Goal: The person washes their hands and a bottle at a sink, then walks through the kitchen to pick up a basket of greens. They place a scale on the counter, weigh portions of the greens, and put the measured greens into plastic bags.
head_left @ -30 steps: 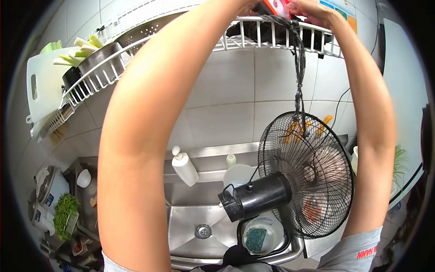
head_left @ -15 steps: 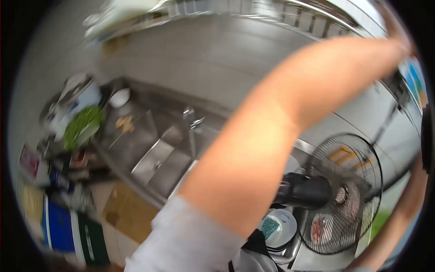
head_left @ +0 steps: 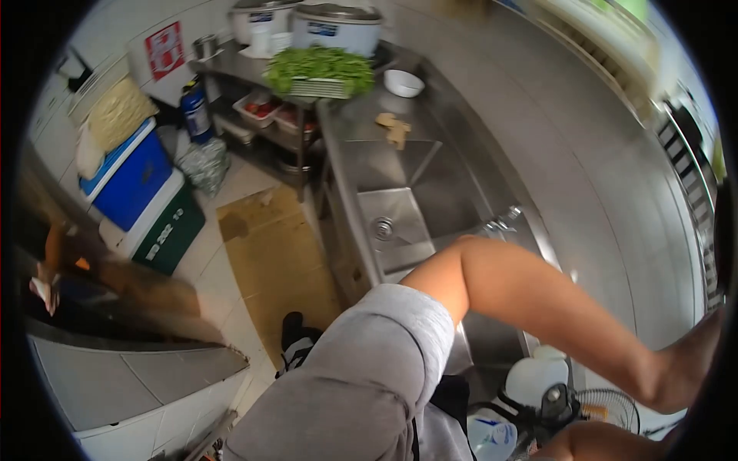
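My left arm reaches across the view from its grey sleeve, over the front of the steel sink (head_left: 388, 203), toward the right edge. There my left hand (head_left: 692, 367) is dark and cut off, its fingers hidden, so what it touches cannot be told. At the bottom right only part of my other arm shows; my right hand is out of sight. Near that arm are a black fan (head_left: 611, 406), mostly covered, a white plastic jug (head_left: 536, 380) and a pale container with blue marks (head_left: 492, 436). A metal faucet (head_left: 503, 221) stands behind my left forearm.
Leafy greens (head_left: 319, 69), a white bowl (head_left: 403, 83) and ginger-like pieces (head_left: 395, 129) lie toward the far end. Cardboard (head_left: 273, 261) covers the floor beside a blue cooler (head_left: 137, 180). At far left, a hand (head_left: 46, 290) shows near a dark surface, perhaps reflected.
My view has swung left, bringing in more floor and the sink's far end. My left arm now sits lower in view, and the fan has slid to the bottom right, mostly hidden.
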